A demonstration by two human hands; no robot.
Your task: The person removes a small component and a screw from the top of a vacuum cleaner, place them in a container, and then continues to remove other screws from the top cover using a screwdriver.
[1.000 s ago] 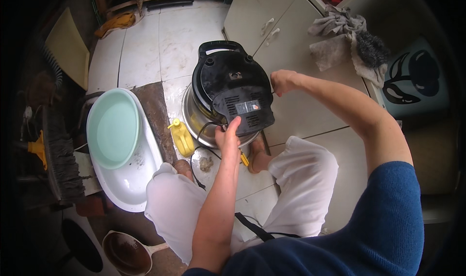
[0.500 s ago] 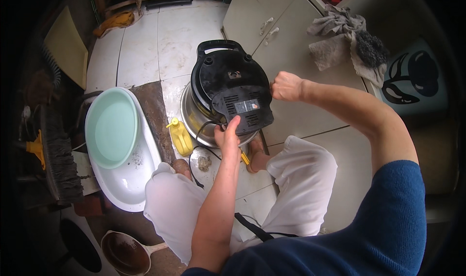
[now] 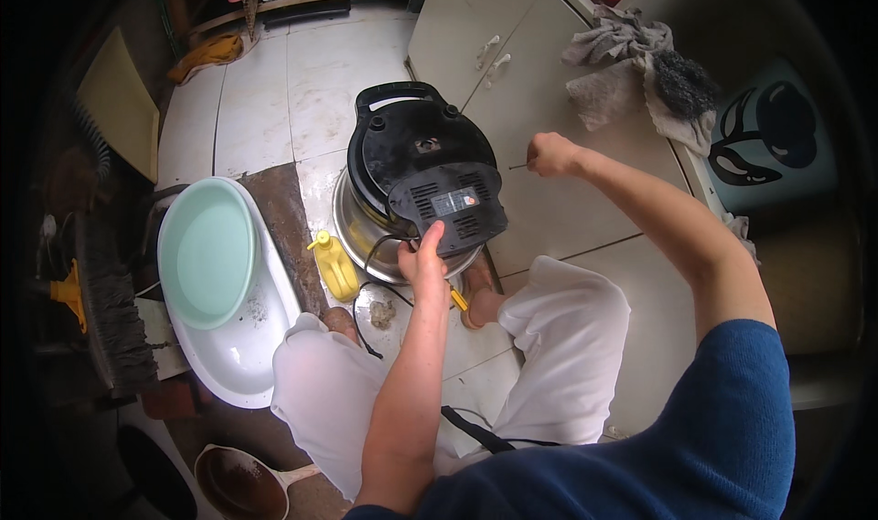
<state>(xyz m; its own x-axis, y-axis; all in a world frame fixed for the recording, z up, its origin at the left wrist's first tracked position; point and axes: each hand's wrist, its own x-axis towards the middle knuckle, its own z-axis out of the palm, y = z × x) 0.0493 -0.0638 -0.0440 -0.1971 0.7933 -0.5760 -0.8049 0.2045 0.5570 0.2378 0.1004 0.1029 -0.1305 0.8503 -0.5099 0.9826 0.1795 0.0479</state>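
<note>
A black plastic appliance (image 3: pixel 425 145) with vents, small feet, a looped handle and a power cord lies tilted over a round shiny metal pan (image 3: pixel 343 218). My left hand (image 3: pixel 423 257) grips its near edge, thumb on top and the other fingers mostly hidden below. Just beside that wrist shows a yellow handle (image 3: pixel 458 298); whether my fingers hold it I cannot tell. My right hand (image 3: pixel 551 155) is closed in the air to the right of the appliance, apart from it. A thin rod (image 3: pixel 518 166) sticks out of that fist towards the appliance.
A yellow bottle (image 3: pixel 337 268) stands left of the pan. Further left, a mint-green basin (image 3: pixel 207 246) sits in a white tub (image 3: pixel 240 360). A brown-stained pan (image 3: pixel 240 483) is at lower left. Pale cabinets (image 3: pixel 540 63) with grey rags (image 3: pixel 613 90) hanging over the edge stand at right.
My right hand has drawn away from the appliance's right edge, and the thin rod now shows. My left hand keeps its grip. The whole view has shifted slightly.
</note>
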